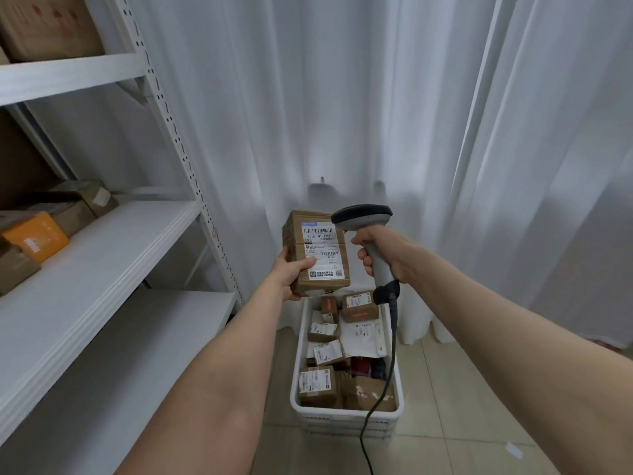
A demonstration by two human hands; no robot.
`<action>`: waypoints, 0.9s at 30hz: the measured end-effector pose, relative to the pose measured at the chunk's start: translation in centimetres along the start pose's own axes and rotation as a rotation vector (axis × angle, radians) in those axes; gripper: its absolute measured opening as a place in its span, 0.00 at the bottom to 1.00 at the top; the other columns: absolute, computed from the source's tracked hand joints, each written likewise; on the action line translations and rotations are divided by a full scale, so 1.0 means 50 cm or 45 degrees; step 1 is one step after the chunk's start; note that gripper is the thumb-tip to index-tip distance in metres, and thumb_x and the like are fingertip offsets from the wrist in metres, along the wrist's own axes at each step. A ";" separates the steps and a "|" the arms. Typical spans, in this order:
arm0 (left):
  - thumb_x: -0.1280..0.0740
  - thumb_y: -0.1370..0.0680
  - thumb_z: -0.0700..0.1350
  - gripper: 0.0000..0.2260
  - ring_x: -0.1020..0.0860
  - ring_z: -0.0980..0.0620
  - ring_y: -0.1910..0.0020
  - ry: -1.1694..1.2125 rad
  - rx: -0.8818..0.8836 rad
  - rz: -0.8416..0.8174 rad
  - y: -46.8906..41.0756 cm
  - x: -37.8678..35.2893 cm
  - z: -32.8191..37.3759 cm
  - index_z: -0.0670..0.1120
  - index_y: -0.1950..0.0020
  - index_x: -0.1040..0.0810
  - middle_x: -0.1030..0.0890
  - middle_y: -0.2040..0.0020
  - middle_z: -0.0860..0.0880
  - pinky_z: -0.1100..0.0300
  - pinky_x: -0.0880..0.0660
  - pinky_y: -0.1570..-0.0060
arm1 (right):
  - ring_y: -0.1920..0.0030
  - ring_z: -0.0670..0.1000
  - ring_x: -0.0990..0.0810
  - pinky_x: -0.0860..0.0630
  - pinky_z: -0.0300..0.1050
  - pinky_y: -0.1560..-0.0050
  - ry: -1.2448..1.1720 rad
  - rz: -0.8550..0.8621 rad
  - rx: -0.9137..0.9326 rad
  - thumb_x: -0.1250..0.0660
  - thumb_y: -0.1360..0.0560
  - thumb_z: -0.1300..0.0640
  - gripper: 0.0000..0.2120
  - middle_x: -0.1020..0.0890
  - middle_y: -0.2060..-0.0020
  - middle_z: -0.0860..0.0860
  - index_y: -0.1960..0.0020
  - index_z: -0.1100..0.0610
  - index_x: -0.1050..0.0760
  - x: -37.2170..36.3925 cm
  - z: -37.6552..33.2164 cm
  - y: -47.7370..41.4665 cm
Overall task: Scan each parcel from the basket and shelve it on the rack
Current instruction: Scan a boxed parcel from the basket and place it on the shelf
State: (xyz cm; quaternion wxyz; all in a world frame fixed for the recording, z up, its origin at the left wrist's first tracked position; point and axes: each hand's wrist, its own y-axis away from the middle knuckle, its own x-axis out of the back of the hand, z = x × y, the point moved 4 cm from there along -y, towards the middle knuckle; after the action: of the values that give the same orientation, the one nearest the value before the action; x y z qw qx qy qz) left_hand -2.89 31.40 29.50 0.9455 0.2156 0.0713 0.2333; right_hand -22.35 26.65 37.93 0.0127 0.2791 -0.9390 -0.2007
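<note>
My left hand (pixel 294 273) grips a brown cardboard parcel (pixel 317 252) from its lower left, holding it upright above the basket with its white shipping label facing me. My right hand (pixel 382 252) grips the handle of a grey barcode scanner (pixel 364 219), whose head sits just right of the parcel's top, pointing toward it. Below on the floor stands a white plastic basket (pixel 297 382) holding several small brown labelled parcels (pixel 317 382) and a white mailer. The white metal rack (pixel 102 255) fills the left side.
The rack's middle shelf carries an orange box (pixel 36 240) and brown boxes at its far left; a large carton (pixel 48 25) sits on the top shelf. The scanner's black cable (pixel 380 389) hangs across the basket's right side. White curtains hang behind; tiled floor lies to the right.
</note>
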 end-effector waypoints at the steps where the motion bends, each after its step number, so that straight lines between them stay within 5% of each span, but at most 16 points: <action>1: 0.28 0.26 0.42 0.23 0.20 0.44 0.53 0.002 0.002 0.003 0.000 0.008 -0.003 0.59 0.37 0.32 0.18 0.50 0.47 0.48 0.25 0.63 | 0.79 0.47 0.30 0.29 0.36 0.76 0.003 0.002 -0.003 0.37 0.25 0.63 0.01 0.25 0.77 0.51 0.54 0.59 0.28 -0.008 0.002 0.001; 7: 0.26 0.28 0.45 0.26 0.20 0.47 0.58 0.055 -0.014 0.044 0.014 0.061 -0.013 0.59 0.35 0.34 0.18 0.55 0.50 0.50 0.24 0.66 | 0.80 0.47 0.28 0.28 0.36 0.77 -0.084 0.028 -0.036 0.35 0.24 0.62 0.03 0.24 0.76 0.53 0.51 0.62 0.27 -0.068 0.022 -0.001; 10: 0.25 0.28 0.49 0.30 0.21 0.48 0.55 0.072 -0.025 0.093 0.039 0.100 -0.018 0.55 0.30 0.34 0.19 0.52 0.50 0.45 0.21 0.59 | 0.79 0.48 0.26 0.26 0.37 0.76 -0.161 0.076 -0.034 0.34 0.24 0.64 0.02 0.23 0.74 0.54 0.52 0.63 0.26 -0.104 0.038 -0.004; 15: 0.25 0.29 0.53 0.25 0.21 0.48 0.53 0.150 -0.032 0.204 0.118 0.186 -0.017 0.54 0.35 0.29 0.19 0.51 0.51 0.44 0.19 0.61 | 0.63 0.51 0.25 0.22 0.44 0.65 -0.173 0.140 -0.030 0.30 0.25 0.62 0.10 0.24 0.60 0.55 0.46 0.61 0.27 -0.165 0.063 0.005; 18: 0.25 0.30 0.56 0.25 0.22 0.45 0.47 0.162 -0.030 0.260 0.186 0.232 -0.023 0.53 0.37 0.27 0.19 0.47 0.48 0.41 0.19 0.58 | 0.58 0.54 0.22 0.21 0.49 0.61 -0.141 0.035 -0.025 0.28 0.26 0.59 0.15 0.22 0.56 0.56 0.42 0.58 0.28 -0.214 0.074 0.034; 21: 0.25 0.31 0.57 0.22 0.22 0.45 0.46 0.182 -0.029 0.332 0.272 0.270 -0.032 0.53 0.40 0.25 0.20 0.45 0.46 0.40 0.20 0.55 | 0.63 0.54 0.16 0.21 0.46 0.69 -0.196 -0.139 -0.036 0.28 0.27 0.61 0.12 0.16 0.60 0.56 0.46 0.58 0.26 -0.280 0.086 0.076; 27: 0.26 0.30 0.56 0.29 0.27 0.43 0.39 0.057 -0.022 0.465 0.469 0.375 -0.059 0.55 0.31 0.31 0.25 0.36 0.45 0.37 0.23 0.49 | 0.57 0.56 0.17 0.21 0.48 0.64 -0.176 -0.341 -0.016 0.28 0.27 0.64 0.13 0.17 0.55 0.57 0.45 0.58 0.27 -0.426 0.108 0.161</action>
State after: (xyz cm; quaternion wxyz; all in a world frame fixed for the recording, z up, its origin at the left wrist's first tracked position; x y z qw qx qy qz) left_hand 3.29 60.06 36.55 0.8874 0.2117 0.0498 0.4065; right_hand -9.29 46.06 37.95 -0.0771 0.3872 -0.8907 -0.2251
